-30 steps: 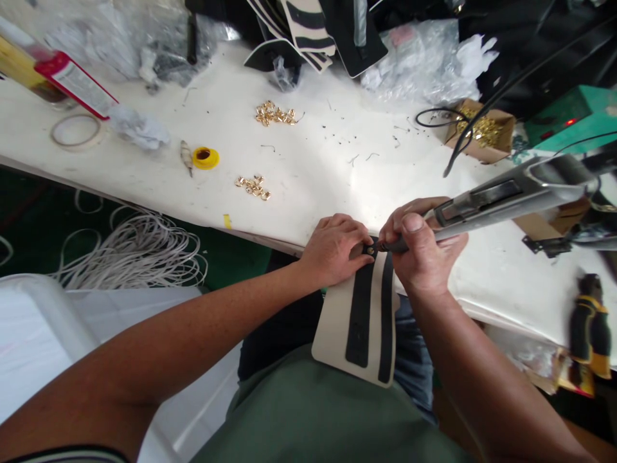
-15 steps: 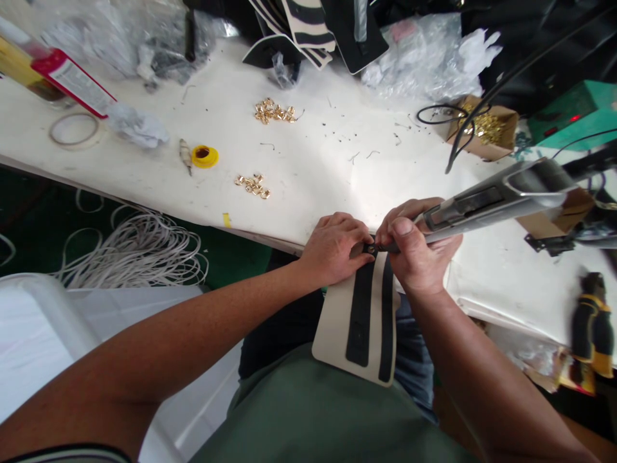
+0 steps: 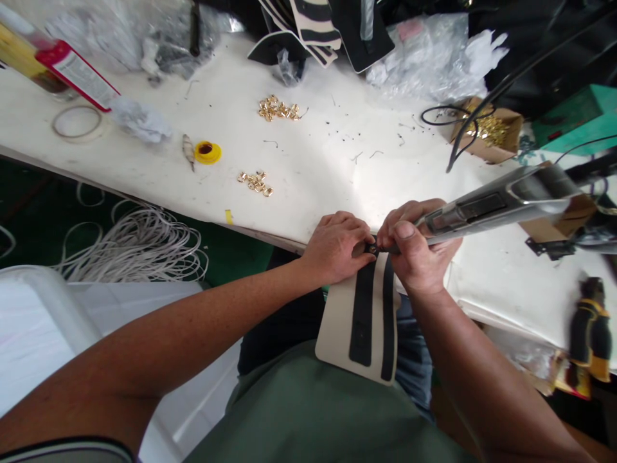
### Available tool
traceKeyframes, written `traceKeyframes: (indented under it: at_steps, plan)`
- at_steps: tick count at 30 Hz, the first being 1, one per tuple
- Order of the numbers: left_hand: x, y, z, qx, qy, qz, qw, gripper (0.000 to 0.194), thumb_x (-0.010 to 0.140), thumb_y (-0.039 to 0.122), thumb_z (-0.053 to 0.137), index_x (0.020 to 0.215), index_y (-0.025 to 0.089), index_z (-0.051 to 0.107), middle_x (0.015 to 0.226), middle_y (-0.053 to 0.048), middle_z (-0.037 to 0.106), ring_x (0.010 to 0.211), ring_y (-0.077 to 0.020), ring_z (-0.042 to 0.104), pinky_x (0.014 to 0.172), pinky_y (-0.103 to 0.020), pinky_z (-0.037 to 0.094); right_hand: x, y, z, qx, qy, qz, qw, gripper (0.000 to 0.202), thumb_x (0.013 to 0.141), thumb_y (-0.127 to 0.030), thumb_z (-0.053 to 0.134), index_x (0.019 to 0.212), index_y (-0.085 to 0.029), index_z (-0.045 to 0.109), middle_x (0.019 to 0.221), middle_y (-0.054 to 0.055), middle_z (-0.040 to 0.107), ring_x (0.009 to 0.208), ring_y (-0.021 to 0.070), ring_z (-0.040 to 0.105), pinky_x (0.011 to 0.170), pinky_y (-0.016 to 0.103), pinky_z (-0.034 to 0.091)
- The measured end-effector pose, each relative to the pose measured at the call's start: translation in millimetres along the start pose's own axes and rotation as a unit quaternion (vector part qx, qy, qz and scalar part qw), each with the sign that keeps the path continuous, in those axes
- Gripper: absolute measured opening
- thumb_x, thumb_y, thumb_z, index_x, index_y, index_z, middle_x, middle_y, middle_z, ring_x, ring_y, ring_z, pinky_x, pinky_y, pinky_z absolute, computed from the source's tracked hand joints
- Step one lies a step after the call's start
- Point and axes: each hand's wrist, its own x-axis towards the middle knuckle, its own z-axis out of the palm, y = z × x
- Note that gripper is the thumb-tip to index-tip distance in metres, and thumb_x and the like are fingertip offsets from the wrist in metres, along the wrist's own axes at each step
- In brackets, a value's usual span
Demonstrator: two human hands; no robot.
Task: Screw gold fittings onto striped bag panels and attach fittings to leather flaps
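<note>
Beige panel (image 3: 360, 315) at lower centre, left fingers (image 3: 363, 260) pinching its top end, right fingers (image 3: 405, 235) around the tool (image 3: 467, 215), so a sideways slip could scratch it imo.

I'm looking down on a white table (image 3: 318, 161), where two piles of gold pieces (image 3: 277, 109) and a yellow spool (image 3: 208, 156) are lying toward my eleven o'clock, a tape roll (image 3: 72, 135) toward ten, and an open cardboard box (image 3: 499, 154) toward one.

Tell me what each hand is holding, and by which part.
Left hand: the striped beige panel, pinched at its far end. Right hand: the silver screwdriver-like tool, gripped around its narrow front end.
</note>
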Motion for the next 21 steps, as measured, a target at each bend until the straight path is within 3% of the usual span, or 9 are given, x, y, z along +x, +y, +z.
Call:
traceKeyframes:
  at_steps: [21]
  plan:
    - [0.0,-0.2,-1.2,-0.008,-0.003,-0.003,1.000,0.021,0.085,0.038,0.078,0.101,0.027,0.072,0.120,0.000,0.073,0.121,-0.0272,0.056,0.102,-0.047,0.040,-1.8,9.5,2.6,0.068,0.005,-0.041,0.997,0.033,0.081,-0.044,0.080,0.072,-0.027,0.054,0.066,-0.004,0.051,0.049,0.0142,0.052,0.045,0.033,0.047]
